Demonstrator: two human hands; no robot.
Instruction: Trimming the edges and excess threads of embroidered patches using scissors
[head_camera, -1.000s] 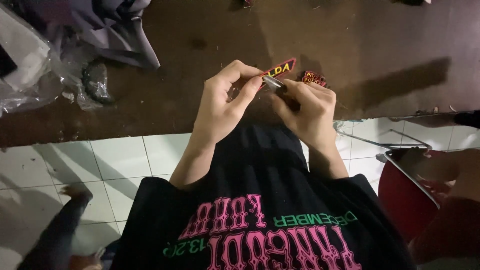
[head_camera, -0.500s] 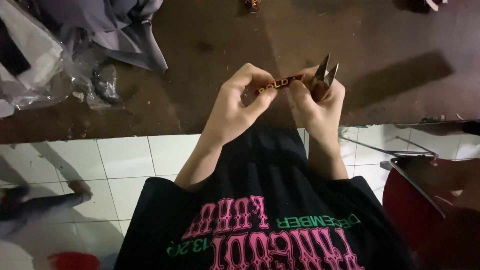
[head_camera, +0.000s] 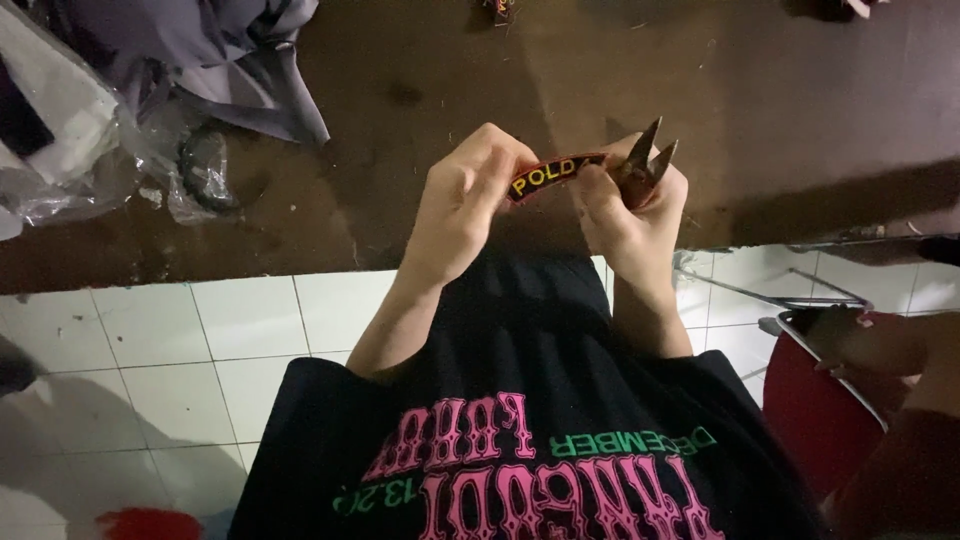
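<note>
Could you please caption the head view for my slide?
Left hand and right hand hold a curved embroidered patch; small metal snips in the right.

Garment workshop: fabric heap (head_camera: 200, 50), snips (head_camera: 640, 165).

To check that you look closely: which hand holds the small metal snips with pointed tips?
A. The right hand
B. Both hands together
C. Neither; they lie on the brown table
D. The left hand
A: the right hand grips the snips, tips pointing up, while the left hand pinches the curved embroidered patch.
</note>
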